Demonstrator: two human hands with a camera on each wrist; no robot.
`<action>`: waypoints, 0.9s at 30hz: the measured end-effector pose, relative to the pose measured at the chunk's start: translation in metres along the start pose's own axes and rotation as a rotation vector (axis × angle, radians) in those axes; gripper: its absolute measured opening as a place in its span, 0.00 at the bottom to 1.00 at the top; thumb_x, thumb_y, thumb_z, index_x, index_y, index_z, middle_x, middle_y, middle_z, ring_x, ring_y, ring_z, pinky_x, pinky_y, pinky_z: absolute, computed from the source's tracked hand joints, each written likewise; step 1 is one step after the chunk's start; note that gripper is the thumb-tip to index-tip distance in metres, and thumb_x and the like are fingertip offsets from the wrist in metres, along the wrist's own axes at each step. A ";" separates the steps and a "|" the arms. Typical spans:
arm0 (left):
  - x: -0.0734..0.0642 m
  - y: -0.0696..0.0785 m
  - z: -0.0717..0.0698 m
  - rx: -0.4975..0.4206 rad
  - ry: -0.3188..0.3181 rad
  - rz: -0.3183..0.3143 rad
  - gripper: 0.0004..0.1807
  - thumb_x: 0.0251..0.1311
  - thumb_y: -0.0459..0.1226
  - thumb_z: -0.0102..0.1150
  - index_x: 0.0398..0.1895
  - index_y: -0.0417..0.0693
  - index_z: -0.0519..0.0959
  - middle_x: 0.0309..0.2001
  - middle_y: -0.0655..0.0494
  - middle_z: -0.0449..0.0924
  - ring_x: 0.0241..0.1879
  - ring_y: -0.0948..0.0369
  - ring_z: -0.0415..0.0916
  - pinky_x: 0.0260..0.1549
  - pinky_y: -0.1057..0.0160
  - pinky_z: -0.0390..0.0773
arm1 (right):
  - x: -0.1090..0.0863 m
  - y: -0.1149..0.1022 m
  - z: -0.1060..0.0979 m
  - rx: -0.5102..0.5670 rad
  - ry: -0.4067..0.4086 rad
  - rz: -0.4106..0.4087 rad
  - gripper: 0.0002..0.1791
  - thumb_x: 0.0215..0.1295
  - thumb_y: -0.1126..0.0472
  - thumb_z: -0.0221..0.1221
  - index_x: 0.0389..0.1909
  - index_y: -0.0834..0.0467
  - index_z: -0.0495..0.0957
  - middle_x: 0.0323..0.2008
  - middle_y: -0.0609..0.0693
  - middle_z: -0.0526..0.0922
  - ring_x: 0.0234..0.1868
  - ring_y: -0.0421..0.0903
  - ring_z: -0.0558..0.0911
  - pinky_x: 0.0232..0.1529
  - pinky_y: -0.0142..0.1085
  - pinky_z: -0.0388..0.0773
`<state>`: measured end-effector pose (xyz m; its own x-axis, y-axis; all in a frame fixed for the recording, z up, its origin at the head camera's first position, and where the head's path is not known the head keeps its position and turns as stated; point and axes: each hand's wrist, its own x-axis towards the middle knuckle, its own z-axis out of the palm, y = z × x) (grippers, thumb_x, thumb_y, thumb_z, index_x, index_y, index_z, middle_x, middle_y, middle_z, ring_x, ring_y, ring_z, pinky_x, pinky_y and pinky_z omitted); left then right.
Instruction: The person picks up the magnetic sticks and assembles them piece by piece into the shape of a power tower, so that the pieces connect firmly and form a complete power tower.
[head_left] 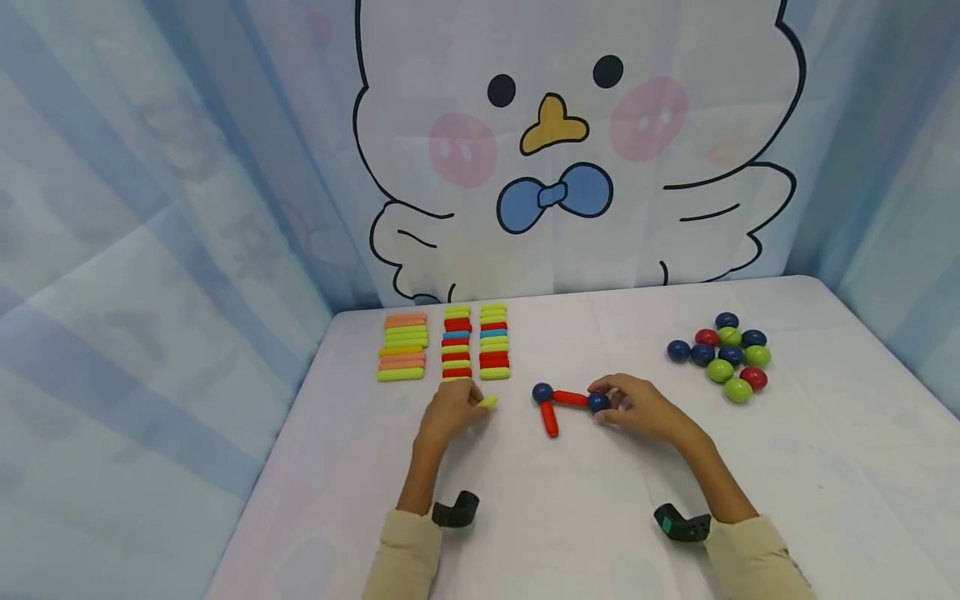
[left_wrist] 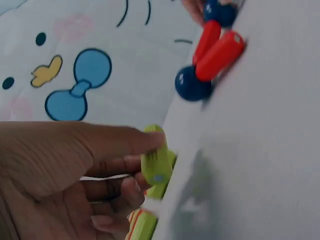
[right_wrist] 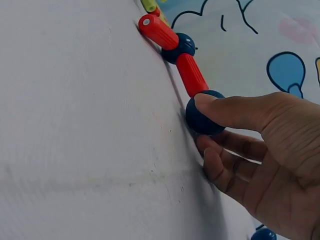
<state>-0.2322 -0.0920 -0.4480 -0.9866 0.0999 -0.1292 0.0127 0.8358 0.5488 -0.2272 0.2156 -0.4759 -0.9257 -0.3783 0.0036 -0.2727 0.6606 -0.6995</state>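
Note:
My left hand (head_left: 452, 410) pinches a yellow-green rod (left_wrist: 156, 159) between thumb and fingers, just in front of the sorted rods. Thumb and fingers of my right hand (head_left: 637, 407) hold a dark blue ball (right_wrist: 202, 114) at the right end of a small joined piece. From that ball a red rod (head_left: 570, 399) runs left to a second blue ball (head_left: 542, 392). Another red rod (head_left: 550, 419) sticks out of the second ball toward the front, its far end bare with a small hole showing in the right wrist view.
Three columns of coloured rods lie at the back left: a pink and green column (head_left: 402, 346), a middle column (head_left: 456, 342) and a right column (head_left: 494, 340). Several blue, red and green balls (head_left: 721, 371) are grouped at the back right. A printed curtain (head_left: 555, 250) hangs behind the white table (head_left: 555, 517).

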 end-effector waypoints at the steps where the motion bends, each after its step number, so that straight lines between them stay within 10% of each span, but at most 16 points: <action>1: 0.000 0.006 0.004 -0.080 -0.045 0.023 0.11 0.56 0.40 0.70 0.39 0.44 0.82 0.33 0.54 0.80 0.32 0.58 0.75 0.32 0.63 0.79 | 0.000 0.002 -0.001 0.007 -0.007 -0.003 0.23 0.60 0.60 0.67 0.56 0.59 0.76 0.45 0.54 0.81 0.41 0.45 0.76 0.40 0.33 0.75; 7: -0.004 0.041 0.039 -0.281 -0.182 0.128 0.13 0.58 0.43 0.68 0.41 0.45 0.84 0.29 0.58 0.78 0.29 0.62 0.72 0.25 0.70 0.73 | 0.001 0.007 0.000 0.057 -0.023 -0.005 0.23 0.61 0.54 0.66 0.55 0.59 0.78 0.47 0.54 0.83 0.42 0.46 0.79 0.42 0.35 0.78; 17: -0.017 0.066 0.071 -0.138 -0.015 0.213 0.15 0.56 0.44 0.70 0.45 0.48 0.87 0.27 0.61 0.80 0.27 0.67 0.70 0.24 0.75 0.73 | 0.000 0.004 -0.001 0.129 -0.025 -0.026 0.23 0.63 0.53 0.65 0.56 0.59 0.78 0.45 0.56 0.84 0.38 0.44 0.79 0.37 0.31 0.77; 27: -0.020 0.068 0.075 -0.142 0.098 0.252 0.10 0.60 0.43 0.67 0.39 0.47 0.85 0.30 0.61 0.83 0.27 0.69 0.71 0.26 0.77 0.73 | 0.001 0.007 0.000 0.125 -0.022 -0.062 0.23 0.64 0.54 0.64 0.56 0.60 0.77 0.47 0.59 0.83 0.36 0.42 0.80 0.39 0.30 0.77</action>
<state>-0.1990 0.0035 -0.4701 -0.9664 0.2359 0.1021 0.2428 0.7072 0.6640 -0.2304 0.2197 -0.4808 -0.9016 -0.4312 0.0351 -0.2934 0.5497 -0.7822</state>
